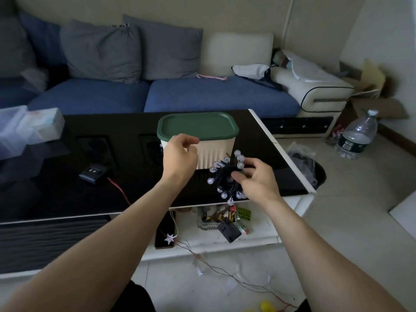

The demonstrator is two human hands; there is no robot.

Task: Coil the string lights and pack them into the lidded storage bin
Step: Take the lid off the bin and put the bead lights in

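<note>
Behind everything we see a blue sofa [139, 95] with grey cushions [101, 50], and in front of it the black glossy table [67, 188] that fills the middle of the view. Its white right edge runs diagonally toward the floor, with bare tile beyond it. On the table's far right part stands the storage bin [216, 154], cream with ribbed walls, its green lid [198, 126] seated on top, so we cannot see inside. At the table's left edge sit clear plastic boxes [27, 129]; their contents are too blurred for us to name.

On the floor to the right stands a large water bottle [358, 136], its label unreadable. On the lower white shelf [258, 239] under the table lies a glass dish [211, 219] holding small odds and ends, beside a green tag [244, 214] whose print we cannot make out, and a black battery box [229, 231].

Our left hand [180, 156] hovers in front of the bin's near-left corner, fingers loosely curled and holding nothing. Our right hand [256, 179] grips the string lights [227, 176], a dark coil ringed with clear round bulbs, held just above the table's near edge, beside the bin's right front. A small black controller [94, 173] with a red wire rests on the table to the left.
</note>
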